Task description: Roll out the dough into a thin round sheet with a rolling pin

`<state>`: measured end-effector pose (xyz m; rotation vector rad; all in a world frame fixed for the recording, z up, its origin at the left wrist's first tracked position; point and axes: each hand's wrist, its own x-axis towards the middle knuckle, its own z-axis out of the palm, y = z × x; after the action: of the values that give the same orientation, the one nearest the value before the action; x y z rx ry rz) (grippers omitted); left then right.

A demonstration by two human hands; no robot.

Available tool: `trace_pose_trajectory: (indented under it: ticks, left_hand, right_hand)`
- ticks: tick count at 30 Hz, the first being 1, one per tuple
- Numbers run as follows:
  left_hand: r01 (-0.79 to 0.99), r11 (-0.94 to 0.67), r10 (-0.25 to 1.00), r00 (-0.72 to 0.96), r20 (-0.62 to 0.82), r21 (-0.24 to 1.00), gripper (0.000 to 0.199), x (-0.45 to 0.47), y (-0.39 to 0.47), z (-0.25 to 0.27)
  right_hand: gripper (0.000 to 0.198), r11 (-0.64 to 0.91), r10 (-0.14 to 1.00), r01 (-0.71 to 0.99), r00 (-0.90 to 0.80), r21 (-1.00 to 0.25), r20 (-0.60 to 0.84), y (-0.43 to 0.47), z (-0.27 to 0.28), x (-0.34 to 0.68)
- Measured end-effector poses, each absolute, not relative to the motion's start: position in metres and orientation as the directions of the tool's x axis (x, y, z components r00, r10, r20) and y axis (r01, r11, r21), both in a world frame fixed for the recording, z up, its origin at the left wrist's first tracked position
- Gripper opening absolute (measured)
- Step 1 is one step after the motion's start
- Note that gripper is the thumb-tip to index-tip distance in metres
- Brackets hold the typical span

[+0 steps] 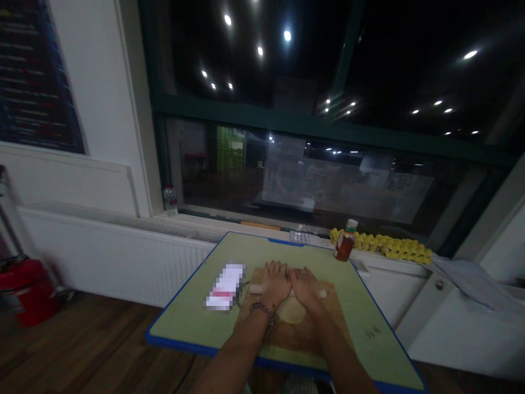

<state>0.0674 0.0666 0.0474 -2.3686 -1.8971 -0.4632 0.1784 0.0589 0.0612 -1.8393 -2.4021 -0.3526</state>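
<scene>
Both hands press side by side on top of a pale rolling pin (323, 294) lying across a wooden board (338, 317). My left hand (276, 282), with a beaded bracelet at its wrist, lies flat over the pin's left half, fingers stretched forward. Over the right half lies my right hand (304, 284), also flat with its fingers extended; the two hands touch at the thumbs. A rounded sheet of pale dough (292, 311) shows on the board between my wrists. My hands hide the pin's middle and the dough's far edge.
The board rests on a green table with a blue edge (184, 323). A blurred-out phone-like bright rectangle (225, 287) lies left of it. At the back right stands a bottle of reddish-brown liquid (344, 241), near yellow egg trays (385, 246). A radiator (110, 254) runs below the window.
</scene>
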Motion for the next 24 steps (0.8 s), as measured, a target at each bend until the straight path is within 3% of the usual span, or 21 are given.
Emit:
trace_pose_trajectory:
  ticks: [8,12,24]
  left_hand:
    - [0.929,-0.327,0.912,0.26,0.318,0.176,0.041,0.068,0.033,0.05]
    - [0.907,-0.36,0.89,0.263,0.373,0.22,0.036,0.067,0.022,0.046]
    - [0.873,-0.369,0.886,0.226,0.406,0.32,0.03,0.061,0.021,0.04]
  right_hand:
    - [0.031,0.228,0.927,0.972,-0.232,0.049,0.295,0.029,0.039,0.183]
    - [0.041,0.192,0.916,0.981,-0.188,0.025,0.354,0.02,0.034,0.184]
    - [0.042,0.202,0.871,0.978,-0.207,0.058,0.446,0.025,0.019,0.188]
